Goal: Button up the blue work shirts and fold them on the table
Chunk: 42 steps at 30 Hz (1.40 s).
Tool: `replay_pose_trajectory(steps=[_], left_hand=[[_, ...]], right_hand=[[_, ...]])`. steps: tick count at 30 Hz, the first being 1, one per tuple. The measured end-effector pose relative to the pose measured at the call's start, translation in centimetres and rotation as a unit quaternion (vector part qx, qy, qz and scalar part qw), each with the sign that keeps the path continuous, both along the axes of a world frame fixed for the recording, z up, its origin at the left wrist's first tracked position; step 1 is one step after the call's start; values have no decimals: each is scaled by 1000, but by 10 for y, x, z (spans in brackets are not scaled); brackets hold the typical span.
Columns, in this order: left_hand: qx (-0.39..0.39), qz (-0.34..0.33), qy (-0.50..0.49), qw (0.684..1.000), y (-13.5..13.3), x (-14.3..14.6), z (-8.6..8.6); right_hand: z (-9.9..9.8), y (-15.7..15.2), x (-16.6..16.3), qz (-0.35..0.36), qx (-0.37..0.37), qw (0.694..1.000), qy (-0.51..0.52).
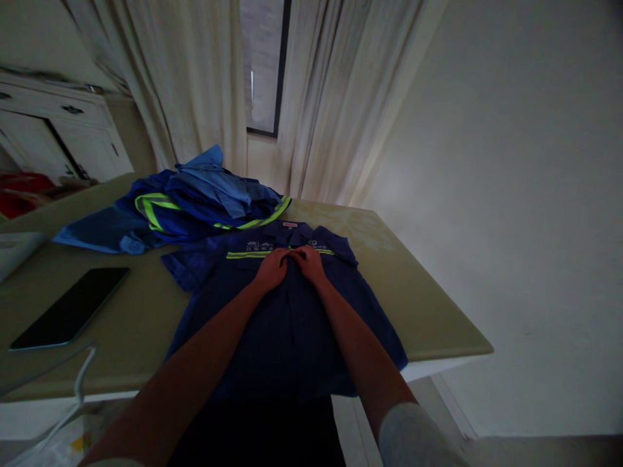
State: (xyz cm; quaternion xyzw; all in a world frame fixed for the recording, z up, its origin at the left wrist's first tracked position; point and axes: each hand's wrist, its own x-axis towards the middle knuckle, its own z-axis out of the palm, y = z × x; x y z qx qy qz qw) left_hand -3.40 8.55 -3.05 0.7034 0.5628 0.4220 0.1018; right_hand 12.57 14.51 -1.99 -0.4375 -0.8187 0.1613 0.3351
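Note:
A dark blue short-sleeved work shirt (292, 324) lies spread front side up on the table, collar at the far end. Yellow-green reflective stripes and white lettering cross its chest. My left hand (272, 267) and my right hand (308, 262) meet at the front opening, level with the stripe. Both have their fingers pinched on the shirt's front edges, with the fingertips almost touching. Whether a button sits between them is too small to make out. Below the hands the front opening runs down toward me.
Behind and left lies a heap of blue clothes (204, 191) with reflective bands. A black tablet (71, 308) rests on the table (423, 311) at left, near a white cable (84, 373). Curtains (195, 78) hang behind; a wall (511, 194) stands at right.

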Motion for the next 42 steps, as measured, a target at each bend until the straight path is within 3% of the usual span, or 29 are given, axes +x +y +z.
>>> replay_pose_trajectory(steps=[16, 26, 37, 42], left_hand=[[12, -23, -1, 1000, -1, 2, 2], [30, 17, -22, 999, 3, 2, -4], [46, -10, 87, 995, -6, 9, 0], [48, -26, 89, 994, -9, 9, 3]], right_hand=[[9, -14, -3, -39, 36, 993, -108], [13, -22, -8, -50, 43, 992, -110], [17, -26, -7, -55, 43, 982, -178], [19, -27, -6, -49, 41, 982, -176]])
